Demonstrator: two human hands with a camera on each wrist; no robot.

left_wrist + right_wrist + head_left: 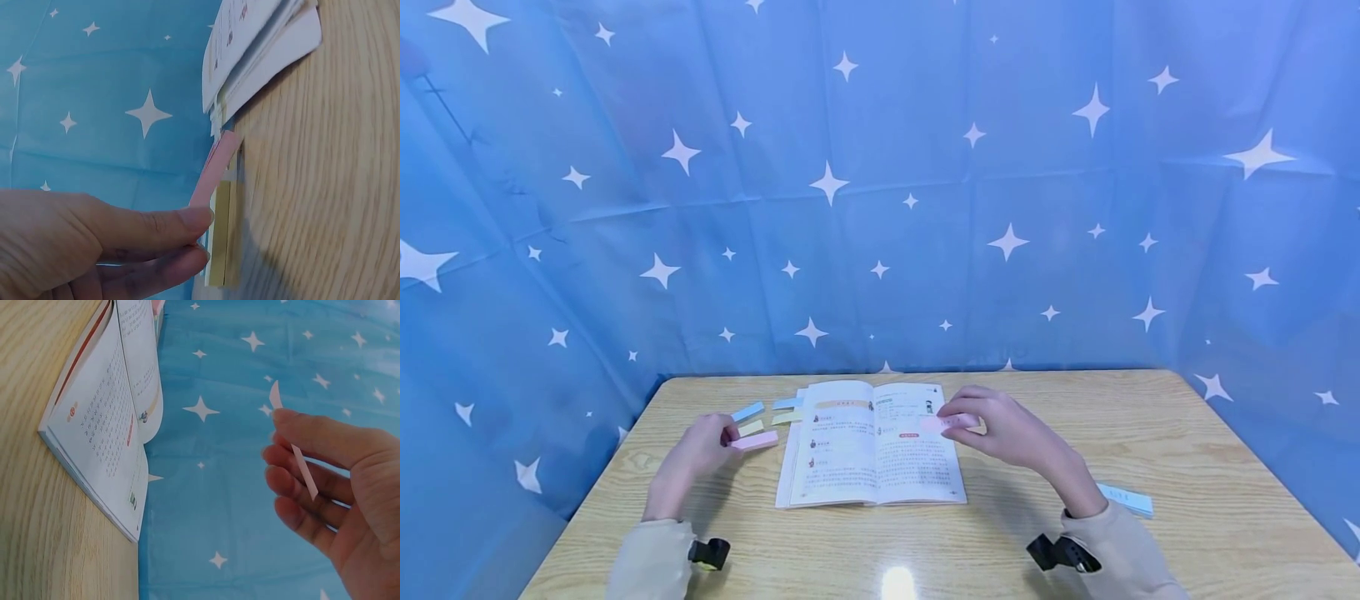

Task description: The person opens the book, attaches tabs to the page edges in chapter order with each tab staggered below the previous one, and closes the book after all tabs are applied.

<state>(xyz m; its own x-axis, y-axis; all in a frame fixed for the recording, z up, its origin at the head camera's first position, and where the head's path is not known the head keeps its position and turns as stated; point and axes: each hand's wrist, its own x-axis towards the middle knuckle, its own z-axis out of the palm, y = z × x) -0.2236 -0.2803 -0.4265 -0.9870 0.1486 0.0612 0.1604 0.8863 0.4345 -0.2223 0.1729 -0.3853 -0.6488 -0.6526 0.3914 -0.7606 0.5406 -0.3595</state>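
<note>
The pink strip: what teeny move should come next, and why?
Perhaps the right hand should lower the pink strip onto the open book: it's pinched in the air, and a blue tab and a yellow tab already stick out past its left edge.

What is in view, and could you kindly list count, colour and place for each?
Open book: 1, white pages, on the table.
Pink pad: 1, pink, pinched by the left hand.
Yellow pad: 1, yellow, left of the book.
Blue pads: 2, blue, one on each side of the book.
Page tabs: 2, one blue, one yellow, at the book's left edge.
Pink slip: 1, pale pink, pinched by the right hand.
Table: 1, light wood, beneath the book.
Curtain: 1, blue with white stars, behind the table.
Wrist devices: 2, black, one at each wrist.
Sleeves: 2, pale beige, on the forearms.
Hands: 2, bare, over the table.
</note>
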